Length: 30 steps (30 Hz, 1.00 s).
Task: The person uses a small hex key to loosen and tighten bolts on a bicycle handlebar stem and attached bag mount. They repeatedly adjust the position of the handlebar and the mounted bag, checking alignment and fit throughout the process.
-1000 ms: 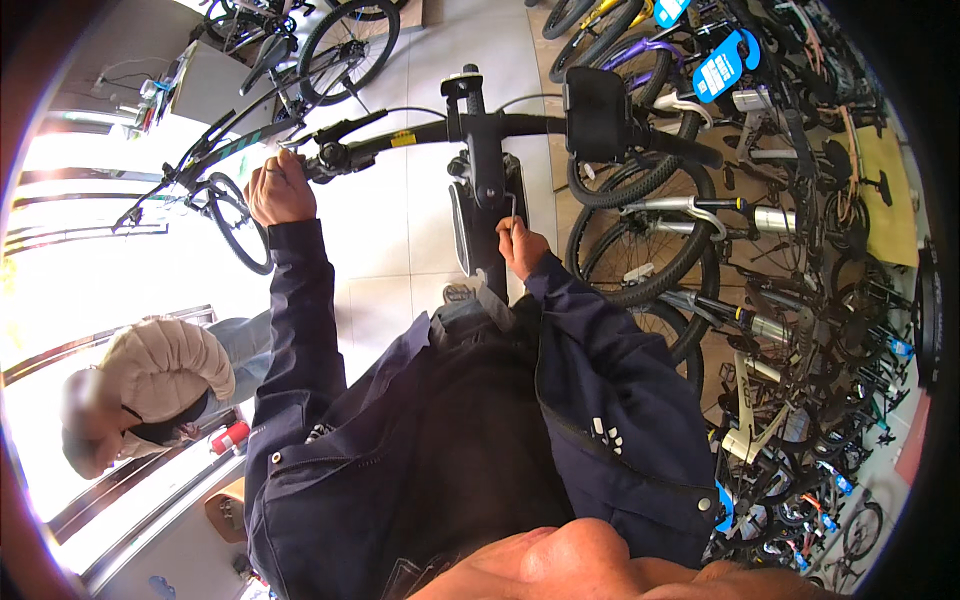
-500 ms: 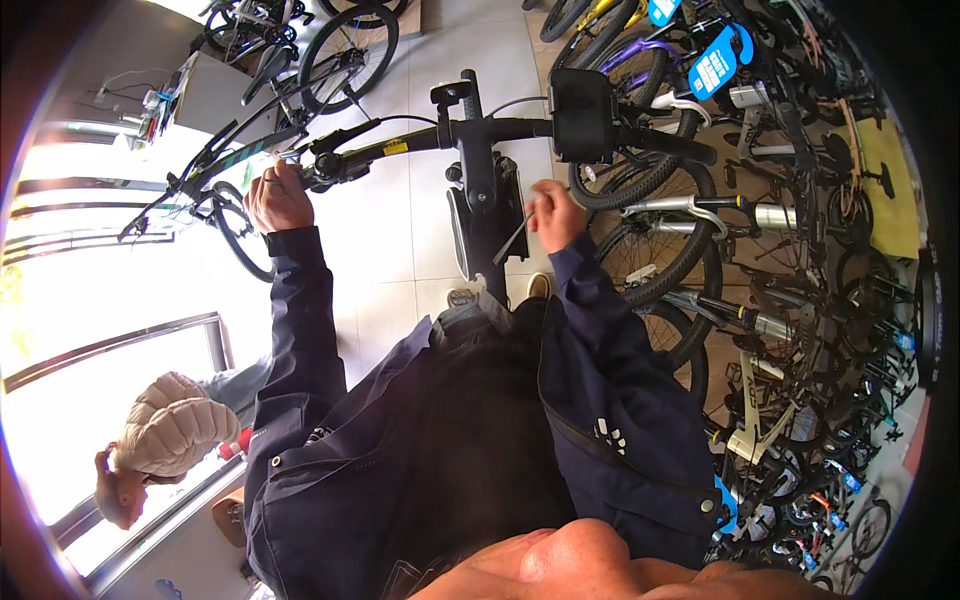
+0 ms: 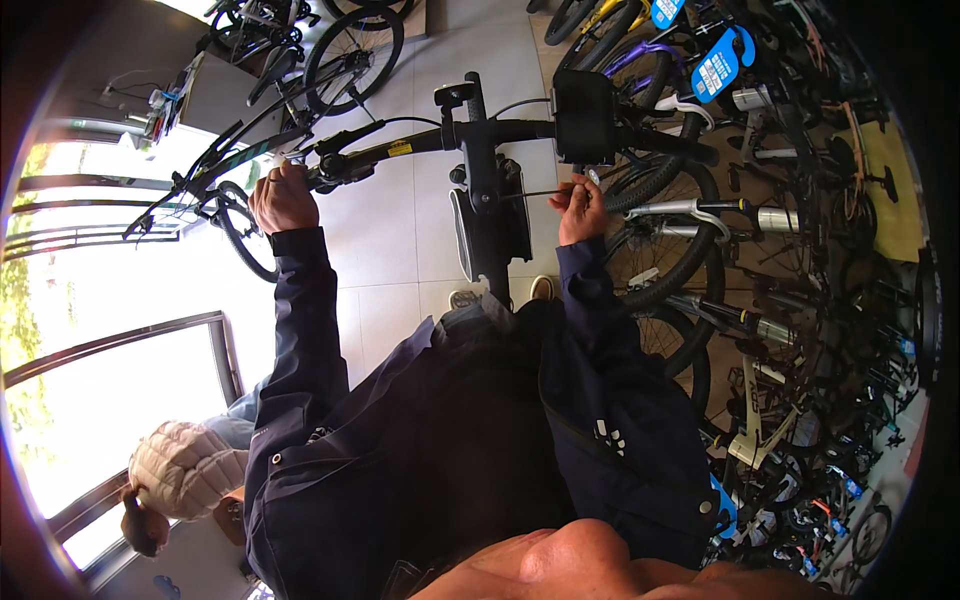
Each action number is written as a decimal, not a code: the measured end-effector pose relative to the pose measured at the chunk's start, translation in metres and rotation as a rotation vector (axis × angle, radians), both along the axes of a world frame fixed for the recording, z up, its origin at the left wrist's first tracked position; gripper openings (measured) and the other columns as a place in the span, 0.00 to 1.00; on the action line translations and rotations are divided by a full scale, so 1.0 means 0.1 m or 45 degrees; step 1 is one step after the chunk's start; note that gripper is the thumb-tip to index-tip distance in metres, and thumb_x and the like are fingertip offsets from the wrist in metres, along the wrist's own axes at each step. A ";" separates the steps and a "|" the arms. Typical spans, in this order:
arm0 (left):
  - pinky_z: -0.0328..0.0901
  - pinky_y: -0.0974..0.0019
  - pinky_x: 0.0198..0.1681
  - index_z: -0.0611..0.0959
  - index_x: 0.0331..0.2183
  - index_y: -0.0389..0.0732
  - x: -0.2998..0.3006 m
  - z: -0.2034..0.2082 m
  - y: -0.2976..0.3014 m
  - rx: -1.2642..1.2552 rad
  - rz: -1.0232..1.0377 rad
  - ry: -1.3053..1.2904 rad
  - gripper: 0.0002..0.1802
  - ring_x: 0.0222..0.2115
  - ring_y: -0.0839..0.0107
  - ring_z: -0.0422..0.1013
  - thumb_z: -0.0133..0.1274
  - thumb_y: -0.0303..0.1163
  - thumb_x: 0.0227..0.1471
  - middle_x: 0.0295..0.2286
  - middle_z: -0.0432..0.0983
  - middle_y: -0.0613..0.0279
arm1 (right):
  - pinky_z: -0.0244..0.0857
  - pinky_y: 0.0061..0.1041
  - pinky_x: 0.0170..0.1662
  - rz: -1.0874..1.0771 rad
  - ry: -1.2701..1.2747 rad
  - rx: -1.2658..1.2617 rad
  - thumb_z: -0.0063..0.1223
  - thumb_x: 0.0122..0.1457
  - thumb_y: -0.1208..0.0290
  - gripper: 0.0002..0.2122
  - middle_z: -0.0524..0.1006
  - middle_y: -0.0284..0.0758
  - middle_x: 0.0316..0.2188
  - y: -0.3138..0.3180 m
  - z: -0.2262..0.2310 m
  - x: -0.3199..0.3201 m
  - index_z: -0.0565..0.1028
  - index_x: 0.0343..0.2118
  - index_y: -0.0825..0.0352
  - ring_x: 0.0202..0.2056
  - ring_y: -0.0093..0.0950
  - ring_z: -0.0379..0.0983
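A black bicycle stands in front of me, its handlebar (image 3: 500, 132) running left to right. My left hand (image 3: 283, 197) is closed around the left grip of that handlebar. My right hand (image 3: 580, 207) is raised beside the stem and pinches a thin cable (image 3: 530, 193) that runs toward the black stem (image 3: 480, 170). A black boxy bag or cover (image 3: 585, 117) sits on the right side of the bar, just above my right hand. I wear a dark blue jacket.
Many parked bicycles (image 3: 760, 220) crowd the right side, some with blue hang tags (image 3: 722, 62). More bikes (image 3: 340, 50) stand at the top left. A person in a pale puffy jacket (image 3: 180, 465) is at the lower left by bright windows. The floor has pale tiles (image 3: 400, 230).
My right hand has risen from the frame near the stem to the cable beside the black bag. The person at lower left has shifted downward. My left hand stays on the grip.
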State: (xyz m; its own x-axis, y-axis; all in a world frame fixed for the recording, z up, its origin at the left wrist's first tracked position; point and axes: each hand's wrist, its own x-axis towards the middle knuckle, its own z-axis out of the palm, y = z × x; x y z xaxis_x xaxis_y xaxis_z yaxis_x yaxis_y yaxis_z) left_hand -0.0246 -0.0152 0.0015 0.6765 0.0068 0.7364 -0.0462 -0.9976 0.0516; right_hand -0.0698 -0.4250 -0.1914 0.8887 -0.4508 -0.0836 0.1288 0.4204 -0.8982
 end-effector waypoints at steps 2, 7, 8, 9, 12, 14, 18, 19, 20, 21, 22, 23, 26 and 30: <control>0.66 0.56 0.41 0.85 0.25 0.49 0.00 0.00 0.00 -0.002 -0.012 -0.006 0.16 0.30 0.60 0.76 0.49 0.37 0.64 0.24 0.81 0.64 | 0.81 0.29 0.36 -0.026 0.017 0.013 0.40 0.74 0.72 0.10 0.80 0.37 0.35 0.00 -0.01 0.02 0.75 0.48 0.67 0.29 0.23 0.78; 0.66 0.57 0.40 0.85 0.25 0.48 0.01 -0.01 0.01 0.035 0.005 -0.007 0.16 0.30 0.61 0.76 0.50 0.37 0.63 0.24 0.81 0.64 | 0.81 0.29 0.35 -0.006 0.067 0.033 0.41 0.74 0.72 0.10 0.81 0.37 0.35 0.01 -0.03 0.02 0.74 0.49 0.67 0.29 0.23 0.78; 0.66 0.57 0.40 0.85 0.24 0.48 0.01 -0.01 0.02 0.032 0.003 0.001 0.16 0.30 0.61 0.76 0.50 0.37 0.63 0.24 0.81 0.64 | 0.81 0.29 0.35 -0.010 0.063 0.040 0.41 0.74 0.73 0.10 0.81 0.38 0.35 0.02 -0.04 0.02 0.74 0.49 0.67 0.28 0.23 0.78; 0.66 0.57 0.40 0.85 0.24 0.48 0.01 -0.01 0.03 0.062 -0.005 0.000 0.16 0.30 0.61 0.76 0.50 0.37 0.63 0.24 0.81 0.64 | 0.81 0.28 0.34 -0.013 0.132 0.010 0.41 0.74 0.72 0.10 0.81 0.38 0.34 0.03 -0.04 0.01 0.73 0.50 0.68 0.27 0.23 0.78; 0.65 0.57 0.40 0.84 0.24 0.48 0.03 -0.02 0.05 0.122 0.002 0.004 0.15 0.30 0.60 0.76 0.51 0.36 0.63 0.24 0.80 0.65 | 0.79 0.27 0.31 0.003 0.200 -0.156 0.42 0.73 0.71 0.10 0.81 0.38 0.34 0.04 -0.04 -0.02 0.72 0.52 0.68 0.25 0.23 0.78; 0.65 0.57 0.40 0.84 0.24 0.48 0.03 -0.02 0.05 0.138 0.040 0.021 0.15 0.30 0.60 0.76 0.51 0.36 0.63 0.24 0.80 0.65 | 0.78 0.26 0.29 0.038 0.230 -0.348 0.43 0.73 0.69 0.11 0.82 0.38 0.33 0.02 -0.03 -0.05 0.71 0.52 0.67 0.25 0.24 0.79; 0.66 0.56 0.40 0.83 0.25 0.47 0.03 -0.03 0.05 0.106 -0.009 0.003 0.14 0.30 0.60 0.75 0.52 0.36 0.62 0.25 0.80 0.64 | 0.76 0.23 0.27 0.135 0.235 -0.349 0.43 0.73 0.58 0.19 0.83 0.40 0.37 -0.06 0.06 -0.13 0.70 0.56 0.68 0.27 0.23 0.80; 0.66 0.56 0.40 0.83 0.24 0.47 0.03 -0.03 0.05 0.121 0.006 -0.003 0.14 0.30 0.60 0.75 0.52 0.36 0.62 0.25 0.80 0.64 | 0.76 0.22 0.27 0.139 0.216 -0.192 0.42 0.73 0.55 0.21 0.83 0.41 0.38 -0.08 0.10 -0.13 0.70 0.57 0.69 0.28 0.23 0.81; 0.66 0.56 0.40 0.82 0.24 0.47 0.03 -0.03 0.05 0.133 0.027 -0.003 0.14 0.30 0.59 0.75 0.52 0.36 0.63 0.25 0.80 0.64 | 0.76 0.22 0.27 0.138 0.196 -0.037 0.41 0.73 0.51 0.24 0.84 0.41 0.39 -0.09 0.12 -0.15 0.69 0.58 0.69 0.28 0.23 0.81; 0.66 0.56 0.40 0.82 0.24 0.47 0.03 -0.04 0.05 0.123 0.019 -0.010 0.14 0.30 0.59 0.75 0.52 0.36 0.63 0.24 0.79 0.64 | 0.75 0.20 0.27 0.136 0.177 -0.054 0.38 0.72 0.45 0.29 0.84 0.41 0.43 -0.09 0.14 -0.18 0.68 0.61 0.69 0.31 0.24 0.82; 0.66 0.56 0.40 0.82 0.24 0.46 0.03 -0.04 0.04 0.109 0.014 -0.022 0.15 0.30 0.59 0.75 0.52 0.36 0.63 0.24 0.79 0.64 | 0.75 0.20 0.27 0.128 0.184 0.036 0.38 0.72 0.45 0.29 0.83 0.41 0.44 -0.07 0.16 -0.20 0.68 0.60 0.69 0.32 0.24 0.82; 0.66 0.56 0.40 0.81 0.24 0.46 0.04 -0.04 0.04 0.091 0.008 -0.024 0.15 0.30 0.59 0.75 0.52 0.36 0.63 0.24 0.79 0.63 | 0.75 0.20 0.27 0.105 0.201 0.124 0.38 0.72 0.45 0.29 0.83 0.40 0.45 -0.04 0.16 -0.21 0.69 0.59 0.68 0.33 0.24 0.82; 0.66 0.56 0.39 0.81 0.24 0.45 0.04 -0.05 0.05 0.112 0.001 -0.032 0.14 0.30 0.59 0.75 0.52 0.36 0.62 0.24 0.79 0.63 | 0.76 0.18 0.29 0.093 0.171 0.396 0.39 0.71 0.44 0.27 0.82 0.38 0.48 0.03 0.10 -0.26 0.70 0.58 0.66 0.36 0.25 0.83; 0.66 0.57 0.40 0.82 0.25 0.47 0.05 -0.06 0.06 0.103 0.021 -0.039 0.14 0.31 0.60 0.76 0.52 0.37 0.62 0.24 0.79 0.65 | 0.77 0.17 0.33 0.080 0.084 0.883 0.44 0.70 0.48 0.23 0.81 0.36 0.51 0.08 -0.13 -0.22 0.73 0.54 0.63 0.39 0.24 0.82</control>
